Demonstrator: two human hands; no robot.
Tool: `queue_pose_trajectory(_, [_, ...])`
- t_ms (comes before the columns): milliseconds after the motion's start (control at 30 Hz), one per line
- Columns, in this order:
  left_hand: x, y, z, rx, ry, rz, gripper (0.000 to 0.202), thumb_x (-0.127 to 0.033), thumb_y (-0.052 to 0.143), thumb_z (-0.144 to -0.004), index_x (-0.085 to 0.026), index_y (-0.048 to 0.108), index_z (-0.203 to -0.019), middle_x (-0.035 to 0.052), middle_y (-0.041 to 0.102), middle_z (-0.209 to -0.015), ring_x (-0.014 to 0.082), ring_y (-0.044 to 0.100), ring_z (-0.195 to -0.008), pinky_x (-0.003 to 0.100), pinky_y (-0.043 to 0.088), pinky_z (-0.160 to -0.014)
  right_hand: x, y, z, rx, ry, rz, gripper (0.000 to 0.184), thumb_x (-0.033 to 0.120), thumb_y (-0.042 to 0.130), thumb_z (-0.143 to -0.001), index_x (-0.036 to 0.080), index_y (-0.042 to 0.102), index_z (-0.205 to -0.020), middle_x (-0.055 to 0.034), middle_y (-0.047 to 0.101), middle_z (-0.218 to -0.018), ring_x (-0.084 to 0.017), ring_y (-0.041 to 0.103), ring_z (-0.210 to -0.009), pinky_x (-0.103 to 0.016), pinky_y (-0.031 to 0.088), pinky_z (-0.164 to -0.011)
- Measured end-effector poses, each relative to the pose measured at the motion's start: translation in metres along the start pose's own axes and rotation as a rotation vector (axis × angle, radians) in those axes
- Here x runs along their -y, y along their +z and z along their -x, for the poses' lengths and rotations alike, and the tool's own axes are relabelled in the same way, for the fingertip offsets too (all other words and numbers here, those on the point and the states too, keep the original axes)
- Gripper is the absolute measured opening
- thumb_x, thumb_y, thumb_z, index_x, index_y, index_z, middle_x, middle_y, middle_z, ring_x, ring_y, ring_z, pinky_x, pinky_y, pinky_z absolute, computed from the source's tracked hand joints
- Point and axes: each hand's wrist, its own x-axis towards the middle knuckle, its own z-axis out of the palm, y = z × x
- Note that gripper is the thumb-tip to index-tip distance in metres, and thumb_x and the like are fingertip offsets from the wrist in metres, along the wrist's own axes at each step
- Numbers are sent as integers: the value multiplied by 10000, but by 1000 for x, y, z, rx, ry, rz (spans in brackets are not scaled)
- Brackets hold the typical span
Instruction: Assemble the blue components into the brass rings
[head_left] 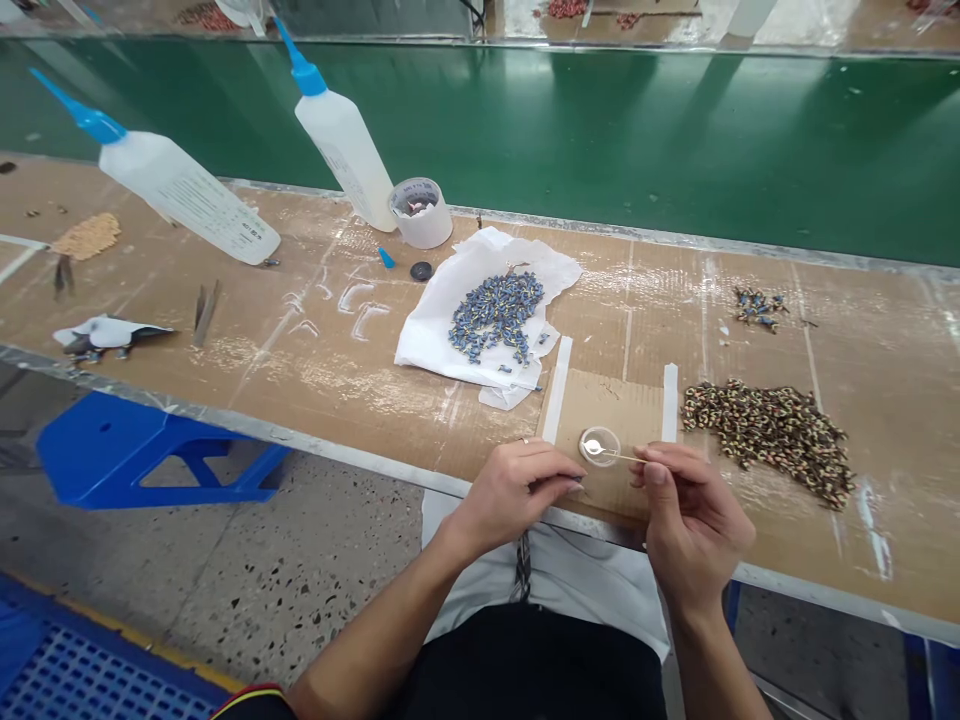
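Observation:
My right hand pinches a thin stick between thumb and fingers. Its far end reaches into a small clear round dish that holds a white substance. Just left of the dish, my left hand is closed, thumb and forefinger pressed together; whatever lies between them is too small or hidden to name. Under the dish is a cardboard piece with white tape strips along its left and right sides. To the right of my right hand lies a large heap of small dark-and-yellow pieces.
Small blue pieces lie on crumpled white paper. Two tall bottles with blue nozzles, one upright and one leaning, stand behind, beside a tape roll. A green belt runs beyond. A blue stool stands below the table edge.

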Motion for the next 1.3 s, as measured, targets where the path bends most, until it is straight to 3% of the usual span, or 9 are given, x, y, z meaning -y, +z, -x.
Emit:
queue_pose_trajectory(133, [1,-3,1,-1,-53,16,105,-192,631,-922,-168,730,-949,39,747,-852,155,653,-761,263,498,-740,-2,4,-12,182,-168,241,119,210,629,-908,256,717,-973,-75,670,-1025,-234,660,-966,-433,559,-861])
queue_pose_trajectory(267, [6,-7,3,15,-92,53,111,-188,620,-928,-173,725,-963,29,723,-834,142,624,-744,247,471,-693,-3,-4,-19,278,-173,302,263,233,571,-943,237,635,-1198,-112,609,-1181,-229,632,-1018,-397,554,-827])
queue_pose_trajectory(467, [10,-13,4,4,-122,103,116,-191,620,-923,-179,725,-970,23,718,-819,125,615,-692,221,453,-614,-24,-73,-27,-49,47,681,259,393,542,-959,170,670,-993,-76,670,-889,-196,606,-733,-327,469,-650])
queue_pose_trajectory(567, [9,-13,4,5,-112,115,114,-191,623,-920,-178,727,-965,22,713,-802,123,614,-684,218,453,-606,-36,-97,-29,-60,87,846,350,464,529,-955,153,683,-909,-78,671,-808,-203,582,-657,-341,428,-633])
queue_pose_trajectory(667, [5,-13,4,15,-76,148,114,-169,611,-923,-174,723,-946,31,714,-820,133,625,-724,228,470,-651,-38,-97,-31,-24,46,880,364,491,551,-938,159,701,-918,-73,664,-839,-192,578,-640,-342,436,-639])
queue_pose_trajectory(867, [-6,-9,3,42,-53,194,115,-158,600,-928,-165,710,-957,49,717,-863,141,635,-760,235,475,-673,-35,-95,-33,52,-3,836,344,503,589,-913,197,730,-850,-55,680,-826,-173,587,-610,-327,452,-614])
queue_pose_trajectory(1033, [-7,3,0,43,-14,164,128,-174,593,-932,-155,712,-975,57,713,-846,149,634,-744,246,486,-683,-27,-101,-18,15,254,450,289,454,735,-814,194,744,-939,-60,747,-873,-207,696,-734,-338,563,-682])
queue_pose_trajectory(1133, [-4,7,-2,31,19,151,177,-175,561,-949,-149,711,-1039,79,719,-911,164,655,-803,264,512,-745,-10,-84,-4,17,319,239,241,382,792,-773,193,739,-913,-59,748,-857,-203,704,-727,-313,587,-643])
queue_pose_trajectory(1300, [-1,7,0,30,46,141,233,-159,514,-968,-132,708,-1094,105,711,-975,177,662,-861,276,523,-775,17,-40,11,175,462,2,160,330,765,-818,195,722,-892,-49,732,-812,-172,679,-687,-252,570,-573])
